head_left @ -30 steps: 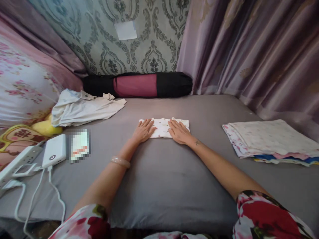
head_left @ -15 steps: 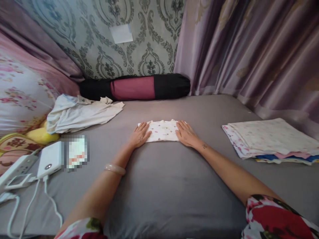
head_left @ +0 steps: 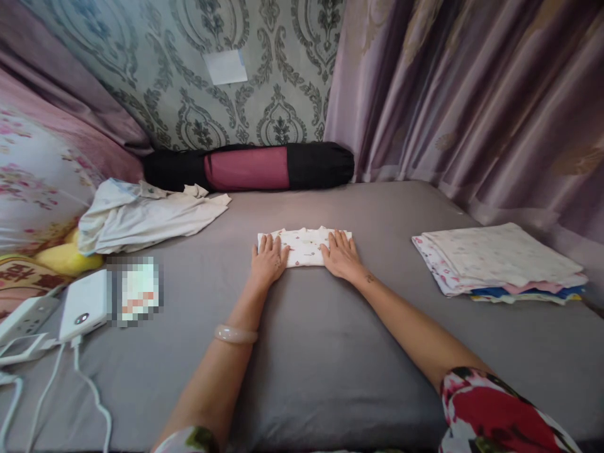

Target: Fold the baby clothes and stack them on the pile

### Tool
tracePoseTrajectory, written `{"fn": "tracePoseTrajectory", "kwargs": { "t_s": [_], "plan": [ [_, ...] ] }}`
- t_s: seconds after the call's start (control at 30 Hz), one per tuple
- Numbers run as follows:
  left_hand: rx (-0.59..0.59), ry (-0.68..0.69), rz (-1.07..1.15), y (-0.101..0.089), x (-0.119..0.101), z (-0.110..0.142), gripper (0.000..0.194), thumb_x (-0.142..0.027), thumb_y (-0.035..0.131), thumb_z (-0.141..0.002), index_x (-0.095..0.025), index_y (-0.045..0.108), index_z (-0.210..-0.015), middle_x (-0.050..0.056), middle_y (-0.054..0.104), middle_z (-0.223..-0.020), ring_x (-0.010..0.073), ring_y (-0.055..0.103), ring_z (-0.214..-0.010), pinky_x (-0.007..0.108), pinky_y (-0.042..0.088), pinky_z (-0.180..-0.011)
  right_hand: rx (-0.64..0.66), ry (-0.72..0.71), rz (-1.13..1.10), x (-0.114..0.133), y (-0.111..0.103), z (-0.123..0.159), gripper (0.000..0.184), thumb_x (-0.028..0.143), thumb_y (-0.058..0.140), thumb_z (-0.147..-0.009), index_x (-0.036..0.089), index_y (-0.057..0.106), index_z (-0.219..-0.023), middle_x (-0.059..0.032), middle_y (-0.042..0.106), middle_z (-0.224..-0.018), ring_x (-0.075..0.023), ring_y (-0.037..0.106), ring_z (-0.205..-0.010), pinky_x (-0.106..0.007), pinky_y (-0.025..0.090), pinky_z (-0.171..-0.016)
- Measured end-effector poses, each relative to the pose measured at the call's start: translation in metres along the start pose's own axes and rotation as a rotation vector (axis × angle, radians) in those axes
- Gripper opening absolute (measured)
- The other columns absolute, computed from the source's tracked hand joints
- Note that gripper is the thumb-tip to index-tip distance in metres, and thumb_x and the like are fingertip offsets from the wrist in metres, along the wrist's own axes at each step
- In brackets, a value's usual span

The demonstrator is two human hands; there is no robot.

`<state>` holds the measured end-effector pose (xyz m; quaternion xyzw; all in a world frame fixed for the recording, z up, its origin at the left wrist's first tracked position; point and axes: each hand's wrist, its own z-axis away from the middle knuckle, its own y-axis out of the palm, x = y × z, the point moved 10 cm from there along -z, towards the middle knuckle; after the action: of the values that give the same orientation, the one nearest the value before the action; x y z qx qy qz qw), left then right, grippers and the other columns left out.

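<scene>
Grey-sheeted bed (head_left: 358,340); centre: 1 folded white print garment (head_left: 306,248); right: 1 folded cloth stack (head_left: 500,255); far edge: 1 black-and-maroon bag (head_left: 248,168); left: 1 rumpled pale cloth (head_left: 151,217), 1 yellow cushion (head_left: 70,258), 1 white power bank (head_left: 85,302), 1 power strip (head_left: 28,318), 1 pixelated item (head_left: 138,290), cables (head_left: 97,395)

Far side: long black bolster-shaped bag (head_left: 311,166), maroon middle panel, lying at foot of patterned wallpaper (head_left: 282,119); white paper (head_left: 226,67) on the wallpaper. Purple curtain (head_left: 401,94), pleated, far right. Left: floral pillow (head_left: 35,189); yellow plush item (head_left: 70,258), partly hidden. Nearer left, on grey sheet (head_left: 198,302): white power bank (head_left: 85,305), cable (head_left: 97,393) plugged in, between power strip (head_left: 26,319) and pixel-blurred item (head_left: 138,291), contents unreadable.
</scene>
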<state>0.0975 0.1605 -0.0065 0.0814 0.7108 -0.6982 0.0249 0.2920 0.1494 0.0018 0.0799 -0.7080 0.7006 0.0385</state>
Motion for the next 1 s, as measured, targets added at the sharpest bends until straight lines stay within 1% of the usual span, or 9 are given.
{"fn": "tracePoseTrajectory", "kwargs": {
  "t_s": [0.2,0.43,0.5,0.57,0.67,0.73,0.8,0.9,1.0],
  "plan": [
    [-0.029,0.001,-0.001,0.003,0.001,0.002,0.063,-0.049,0.019,-0.098,-0.014,0.034,-0.149,0.015,0.027,-0.157,0.0295,0.018,-0.147,0.051,0.02,-0.117,-0.033,-0.003,0.046,-0.003,0.01,-0.001,0.065,0.042,0.019,-0.099,0.003,0.03,-0.149,-0.0173,0.025,-0.157,-0.0295,0.017,-0.146,-0.046,0.016,-0.117],
    [-0.076,0.003,-0.005,-0.001,-0.001,0.003,0.061,-0.047,0.022,-0.099,-0.013,0.037,-0.147,0.016,0.031,-0.156,0.0299,0.022,-0.146,0.051,0.023,-0.116,-0.048,-0.004,0.062,-0.002,0.006,-0.001,0.064,0.041,0.02,-0.099,0.002,0.031,-0.149,-0.0174,0.026,-0.157,-0.0286,0.017,-0.146,-0.044,0.016,-0.117],
    [-0.129,0.002,0.002,-0.006,-0.002,0.006,0.059,-0.045,0.023,-0.099,-0.014,0.041,-0.145,0.015,0.035,-0.154,0.0295,0.025,-0.145,0.052,0.021,-0.116,-0.015,0.009,0.052,-0.001,0.005,-0.001,0.064,0.041,0.02,-0.099,0.003,0.032,-0.149,-0.0177,0.026,-0.157,-0.0291,0.017,-0.146,-0.046,0.015,-0.117],
    [-0.225,0.031,0.01,-0.016,-0.008,0.01,0.056,-0.044,0.022,-0.099,-0.015,0.044,-0.143,0.014,0.04,-0.151,0.0282,0.026,-0.145,0.053,0.014,-0.118,-0.002,0.007,0.039,0.004,0.0,-0.001,0.063,0.041,0.02,-0.099,0.004,0.034,-0.148,-0.0182,0.028,-0.156,-0.0307,0.019,-0.145,-0.051,0.013,-0.117],
    [-0.332,0.148,0.042,-0.028,-0.026,0.018,0.054,-0.042,0.024,-0.099,-0.018,0.047,-0.142,0.012,0.042,-0.15,0.0261,0.026,-0.145,0.052,0.005,-0.12,-0.028,-0.062,-0.001,0.024,-0.009,-0.002,0.061,0.041,0.018,-0.1,0.01,0.034,-0.149,-0.0168,0.028,-0.156,-0.0315,0.019,-0.145,-0.054,0.01,-0.116],
    [-0.296,0.218,0.064,-0.025,-0.038,0.02,0.053,-0.042,0.026,-0.099,-0.019,0.048,-0.141,0.012,0.041,-0.151,0.0261,0.028,-0.144,0.052,0.007,-0.12,-0.014,-0.106,-0.036,0.037,-0.006,-0.002,0.06,0.042,0.017,-0.1,0.014,0.033,-0.151,-0.015,0.026,-0.157,-0.0312,0.018,-0.146,-0.054,0.014,-0.116],
    [-0.214,0.243,0.071,-0.015,-0.044,0.019,0.052,-0.042,0.027,-0.099,-0.02,0.047,-0.142,0.012,0.041,-0.151,0.0267,0.032,-0.143,0.052,0.015,-0.118,0.006,-0.115,-0.051,0.045,0.001,-0.002,0.059,0.043,0.017,-0.1,0.016,0.033,-0.151,-0.0139,0.026,-0.158,-0.0316,0.019,-0.146,-0.055,0.016,-0.115],
    [-0.143,0.233,0.07,-0.005,-0.044,0.016,0.053,-0.043,0.028,-0.099,-0.02,0.043,-0.144,0.012,0.04,-0.151,0.0271,0.034,-0.142,0.05,0.022,-0.116,-0.01,-0.112,-0.035,0.048,0.008,-0.002,0.058,0.041,0.019,-0.1,0.017,0.034,-0.15,-0.0137,0.026,-0.158,-0.0318,0.02,-0.145,-0.056,0.016,-0.114],
    [-0.127,0.22,0.074,-0.002,-0.042,0.014,0.053,-0.043,0.028,-0.099,-0.021,0.043,-0.145,0.012,0.039,-0.152,0.0269,0.033,-0.142,0.05,0.023,-0.116,-0.027,-0.118,-0.021,0.047,0.008,-0.001,0.056,0.038,0.02,-0.1,0.017,0.034,-0.15,-0.0139,0.027,-0.158,-0.0316,0.021,-0.145,-0.057,0.016,-0.114]
  ]
}}
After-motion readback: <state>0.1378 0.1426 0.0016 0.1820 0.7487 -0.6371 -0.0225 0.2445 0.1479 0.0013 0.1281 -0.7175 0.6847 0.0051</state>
